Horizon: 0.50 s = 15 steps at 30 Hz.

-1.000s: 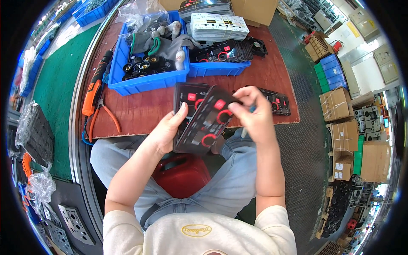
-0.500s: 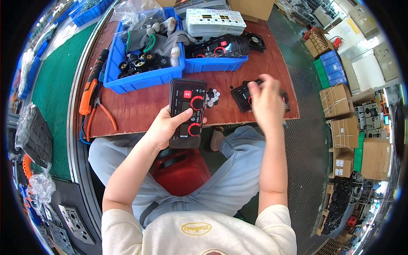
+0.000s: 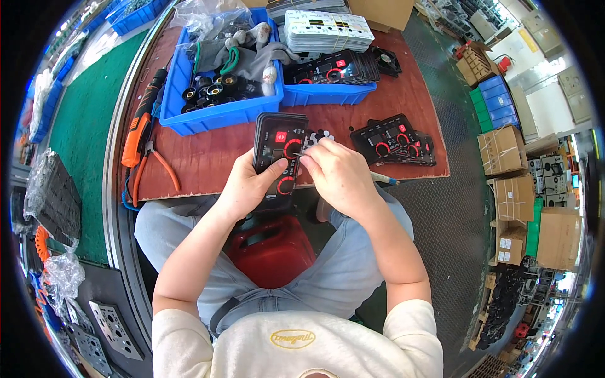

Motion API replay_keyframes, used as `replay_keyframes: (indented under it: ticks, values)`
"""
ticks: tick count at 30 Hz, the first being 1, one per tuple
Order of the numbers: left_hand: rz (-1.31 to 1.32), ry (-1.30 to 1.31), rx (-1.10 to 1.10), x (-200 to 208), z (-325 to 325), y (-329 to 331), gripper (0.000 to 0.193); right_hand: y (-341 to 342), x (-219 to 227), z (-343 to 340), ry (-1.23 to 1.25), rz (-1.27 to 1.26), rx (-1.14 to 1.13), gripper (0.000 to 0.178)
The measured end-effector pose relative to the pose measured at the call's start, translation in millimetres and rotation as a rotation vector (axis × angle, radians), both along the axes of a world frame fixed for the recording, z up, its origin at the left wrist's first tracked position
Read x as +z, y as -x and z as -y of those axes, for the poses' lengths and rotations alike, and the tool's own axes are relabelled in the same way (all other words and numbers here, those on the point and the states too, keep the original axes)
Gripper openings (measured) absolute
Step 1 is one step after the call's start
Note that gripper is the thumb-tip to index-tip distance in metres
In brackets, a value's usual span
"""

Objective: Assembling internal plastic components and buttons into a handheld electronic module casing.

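Note:
My left hand [image 3: 249,183] grips a stack of black faceplates [image 3: 272,135] with red rings and a red square, thumb across the top one. My right hand [image 3: 343,170] is closed in a pinch at the stack's right edge. A slim tool [image 3: 383,179] with a pale shaft and blue end sticks out behind this hand; its thin tip seems to touch the top plate near the upper ring. Small white and black round pieces [image 3: 324,135] lie on the table just beyond my right fingers. More black faceplates [image 3: 397,140] lie in a loose pile to the right.
A blue bin [image 3: 220,110] holds black knobs and grey gloves. Beside it, another blue bin [image 3: 334,96] holds faceplates, with a stack of white plates [image 3: 329,31] behind. Orange-handled pliers [image 3: 151,160] and an orange-and-black power tool [image 3: 135,138] lie at the table's left edge.
My right hand has come left from the faceplate pile to the stack in my left hand. The pile on the right now shows uncovered.

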State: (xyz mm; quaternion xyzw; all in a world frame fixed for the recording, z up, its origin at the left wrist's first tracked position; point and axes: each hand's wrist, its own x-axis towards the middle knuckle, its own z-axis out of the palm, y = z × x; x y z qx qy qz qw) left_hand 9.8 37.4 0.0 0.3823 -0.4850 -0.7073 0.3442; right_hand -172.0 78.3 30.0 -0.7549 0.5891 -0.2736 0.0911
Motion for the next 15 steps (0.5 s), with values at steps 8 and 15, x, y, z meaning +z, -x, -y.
replay_keyframes:
  ticks: [8,15]
  values:
    - [0.165,0.237,-0.042,0.8,-3.4,0.9,0.019,-3.1,-7.7,4.5,-0.019,0.059,-0.034,0.013]
    - [0.289,0.695,0.038,5.3,-5.8,19.3,0.044,-7.3,-16.4,8.6,-0.086,0.134,-0.138,0.015]
